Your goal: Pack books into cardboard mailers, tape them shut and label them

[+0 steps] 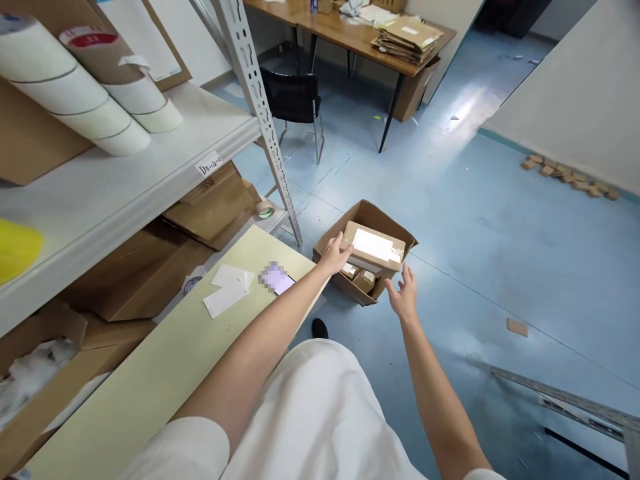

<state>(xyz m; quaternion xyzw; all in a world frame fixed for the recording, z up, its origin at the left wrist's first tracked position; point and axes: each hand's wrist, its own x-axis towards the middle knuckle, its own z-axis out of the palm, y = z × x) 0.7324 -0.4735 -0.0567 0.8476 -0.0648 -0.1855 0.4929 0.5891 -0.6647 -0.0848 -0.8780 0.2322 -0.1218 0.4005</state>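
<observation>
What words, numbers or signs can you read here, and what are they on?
"D3-4-1": on the tag on the shelf edge.
Too blurred to read: print on the brown carton below.
Too small to read: any print on the white label on the small box.
Phone: screen pixelated, unreadable.

black chair by wooden table | brown paper stack on tabletop | white rolls on grey shelf
</observation>
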